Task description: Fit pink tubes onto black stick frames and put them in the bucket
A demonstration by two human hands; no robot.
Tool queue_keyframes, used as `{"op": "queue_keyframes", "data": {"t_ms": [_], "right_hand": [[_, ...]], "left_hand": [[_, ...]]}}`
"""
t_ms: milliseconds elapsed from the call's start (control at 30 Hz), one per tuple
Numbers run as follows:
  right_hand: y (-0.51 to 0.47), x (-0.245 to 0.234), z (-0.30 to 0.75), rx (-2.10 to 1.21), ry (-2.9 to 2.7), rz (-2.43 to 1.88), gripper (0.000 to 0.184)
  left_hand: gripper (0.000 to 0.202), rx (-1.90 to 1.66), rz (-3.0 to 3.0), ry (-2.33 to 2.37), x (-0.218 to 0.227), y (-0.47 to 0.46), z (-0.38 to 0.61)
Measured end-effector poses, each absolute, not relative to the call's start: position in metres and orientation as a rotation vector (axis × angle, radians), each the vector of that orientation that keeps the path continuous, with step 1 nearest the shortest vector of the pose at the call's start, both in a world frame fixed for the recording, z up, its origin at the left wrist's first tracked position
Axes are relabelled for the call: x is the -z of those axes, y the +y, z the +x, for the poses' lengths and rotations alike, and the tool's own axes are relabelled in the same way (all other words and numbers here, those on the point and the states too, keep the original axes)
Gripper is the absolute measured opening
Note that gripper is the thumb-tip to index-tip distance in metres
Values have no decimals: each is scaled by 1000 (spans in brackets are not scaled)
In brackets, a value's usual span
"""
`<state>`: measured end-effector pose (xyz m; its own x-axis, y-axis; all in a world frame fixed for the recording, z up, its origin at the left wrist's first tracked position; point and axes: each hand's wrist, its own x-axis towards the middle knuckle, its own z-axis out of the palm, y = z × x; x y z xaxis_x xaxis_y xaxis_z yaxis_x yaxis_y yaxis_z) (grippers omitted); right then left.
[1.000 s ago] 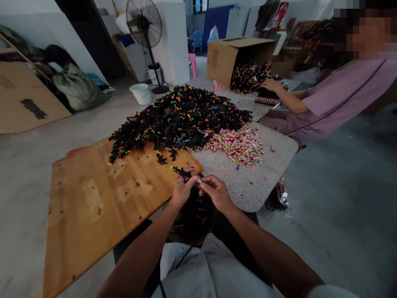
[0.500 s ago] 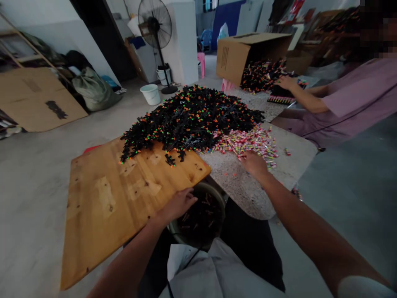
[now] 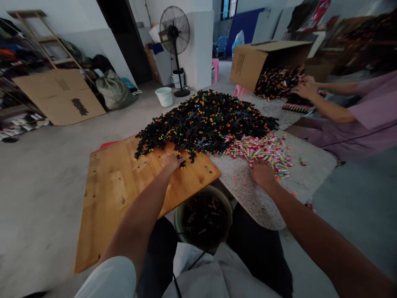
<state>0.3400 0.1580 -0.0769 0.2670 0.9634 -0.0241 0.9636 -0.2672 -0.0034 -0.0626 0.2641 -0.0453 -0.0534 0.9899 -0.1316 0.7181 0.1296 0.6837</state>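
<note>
On the wooden board, my left hand (image 3: 171, 161) has its fingers closed around a small black toy gun (image 3: 182, 162) with an orange tip. Just beyond it rises a big heap of black toy guns (image 3: 204, 118) with orange and green tips. My right hand (image 3: 263, 173) is at the near edge of a pile of small pink and yellow tubes (image 3: 263, 149) on the speckled tabletop. Its fingers are curled together, and what they pinch is hidden. Below, between my knees, stands a round tub (image 3: 229, 211) holding many dark pieces with light bits among them.
The wooden board (image 3: 108, 207) meets the stone-like tabletop (image 3: 242, 194) above the tub. At right, a co-worker's hands (image 3: 305, 87) work beside a tipped cardboard box (image 3: 248, 66) spilling toy guns. A fan (image 3: 174, 33) and a white bucket (image 3: 164, 97) stand behind.
My left hand has moved from over the tub up onto the board and closed on a toy gun. My right hand stays by the tubes. The view has shifted left.
</note>
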Motion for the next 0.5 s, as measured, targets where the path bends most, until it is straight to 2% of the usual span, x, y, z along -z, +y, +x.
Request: {"op": "queue_keyframes", "data": {"t_ms": [200,267,333,400,500], "right_hand": [[161,67,336,202,1873,2605,34],[155,61,322,398,2013,2685,27],[144,53,301,861,2206,2743,22],[129,42,275,1479,2391,2649,24],[107,22,237,2177,2538,2305,35]], "left_hand": [[19,-605,1546,1816,38,246,-73],[15,-623,1540,1775,34,233,-75],[12,-648,1550,1711,31,215,-70],[15,-718,1524,1527,28,192,-60],[36,-809,1397,1099,16,154,-38]]}}
